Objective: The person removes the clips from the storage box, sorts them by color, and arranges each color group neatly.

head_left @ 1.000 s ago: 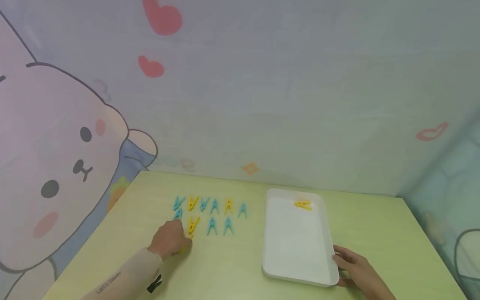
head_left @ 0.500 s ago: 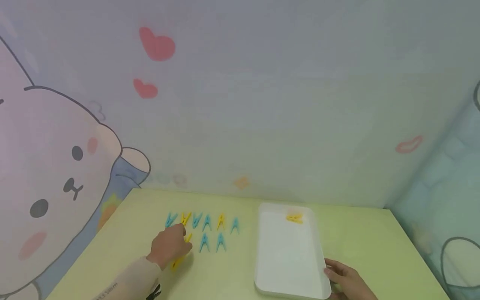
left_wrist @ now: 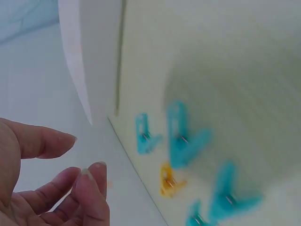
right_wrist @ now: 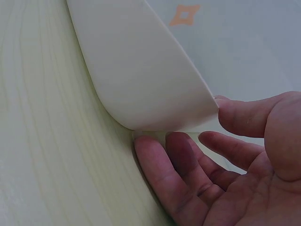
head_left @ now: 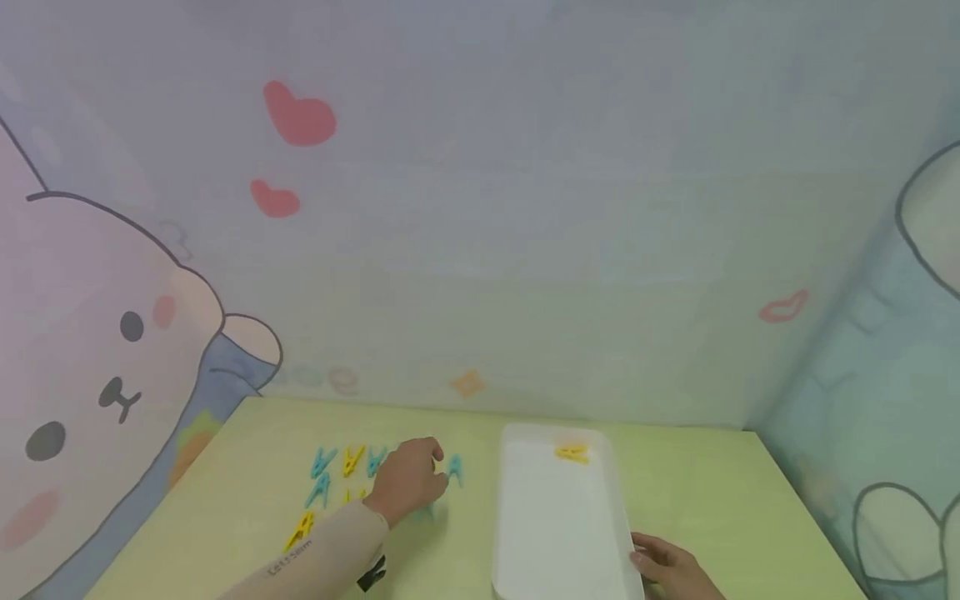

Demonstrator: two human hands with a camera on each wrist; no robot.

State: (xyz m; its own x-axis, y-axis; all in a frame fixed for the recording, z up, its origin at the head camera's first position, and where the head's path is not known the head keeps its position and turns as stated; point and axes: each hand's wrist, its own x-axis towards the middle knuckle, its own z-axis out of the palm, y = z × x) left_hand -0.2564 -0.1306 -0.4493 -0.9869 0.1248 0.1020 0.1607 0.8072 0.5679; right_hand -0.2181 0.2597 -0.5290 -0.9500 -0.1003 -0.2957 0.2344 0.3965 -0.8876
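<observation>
My left hand (head_left: pixel 408 479) is above the right part of the clothespin rows, thumb and fingers apart. Nothing lies between them in the left wrist view. Near its fingertips in the head view lies a blue clothespin (head_left: pixel 453 469); the hand covers others. Below it in the left wrist view are a yellow clothespin (left_wrist: pixel 168 181) and several blue clothespins (left_wrist: pixel 186 136). My right hand (head_left: pixel 671 568) holds the white tray (head_left: pixel 628 517) at its near right side. In the right wrist view, the thumb (right_wrist: pixel 244 115) meets the rim and the fingertips touch the lower edge.
Inside the tray, at its far end, sits a yellow clothespin (head_left: pixel 572 453). Another yellow clothespin (head_left: pixel 300 529) lies at the front left, beside my left sleeve (head_left: pixel 315 554). A wall (head_left: pixel 525 250) with cartoon prints rises behind the pale green table (head_left: pixel 690 475).
My left hand has left the yellow clothespin at the front left and moved right over the rows. The right hand stays at the tray. The head view has tilted upward.
</observation>
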